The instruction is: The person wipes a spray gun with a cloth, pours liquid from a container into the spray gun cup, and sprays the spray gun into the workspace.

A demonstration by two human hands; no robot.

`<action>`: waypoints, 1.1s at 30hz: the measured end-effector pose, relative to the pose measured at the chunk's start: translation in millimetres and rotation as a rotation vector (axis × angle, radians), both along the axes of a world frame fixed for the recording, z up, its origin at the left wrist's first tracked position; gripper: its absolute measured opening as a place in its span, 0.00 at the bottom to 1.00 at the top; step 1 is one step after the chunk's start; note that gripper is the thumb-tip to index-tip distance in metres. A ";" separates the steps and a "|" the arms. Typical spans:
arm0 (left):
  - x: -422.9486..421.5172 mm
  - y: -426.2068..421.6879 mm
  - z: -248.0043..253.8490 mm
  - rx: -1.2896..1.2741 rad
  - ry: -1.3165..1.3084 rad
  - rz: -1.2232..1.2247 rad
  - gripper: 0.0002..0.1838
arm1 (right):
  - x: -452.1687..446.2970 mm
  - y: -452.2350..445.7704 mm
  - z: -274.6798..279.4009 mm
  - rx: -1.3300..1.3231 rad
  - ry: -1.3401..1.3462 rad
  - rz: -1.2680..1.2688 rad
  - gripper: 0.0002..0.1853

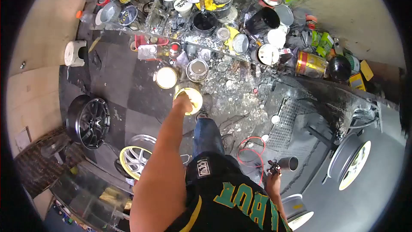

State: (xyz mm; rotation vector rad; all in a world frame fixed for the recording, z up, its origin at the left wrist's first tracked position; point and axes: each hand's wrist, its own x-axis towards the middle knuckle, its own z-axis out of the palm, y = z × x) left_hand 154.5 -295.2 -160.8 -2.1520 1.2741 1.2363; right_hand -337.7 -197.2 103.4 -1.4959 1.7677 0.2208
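Observation:
My left arm stretches down to a pale yellowish bucket on the floor, and my left hand is at its opening. The fingers there are hidden, so their grip does not show. Out to the right, my right hand is closed around a spray gun with a dark round cup on it. A thin red hose loops on the floor beside the gun. Close to the bucket stand a white-lidded can and a grey-topped can.
A paint-splattered bench across the top carries many cans and tubs. Wheel rims stand around: a black one and a yellow-edged one at left, a yellow-edged one at right. A white stool stands at the left wall.

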 end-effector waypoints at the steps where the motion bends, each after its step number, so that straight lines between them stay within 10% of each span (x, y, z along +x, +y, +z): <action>1: -7.3 4.3 -2.8 -0.082 0.014 -0.045 0.18 | -10.6 8.2 -9.8 -0.071 0.004 0.104 0.22; 13: -208.1 45.4 182.6 -0.737 0.115 -0.610 0.09 | -79.5 87.9 -99.5 -0.076 -0.201 0.249 0.26; 19: -328.7 50.5 329.0 -1.157 0.241 -0.731 0.09 | -66.9 70.7 -15.3 0.012 -0.231 0.291 0.25; 31: -375.9 66.2 417.6 -1.689 0.261 -1.036 0.11 | -80.0 63.2 66.2 -0.238 -0.532 0.303 0.17; 33: -375.6 71.7 428.7 -1.670 0.264 -1.013 0.09 | -81.8 61.4 94.7 0.094 -0.724 0.106 0.14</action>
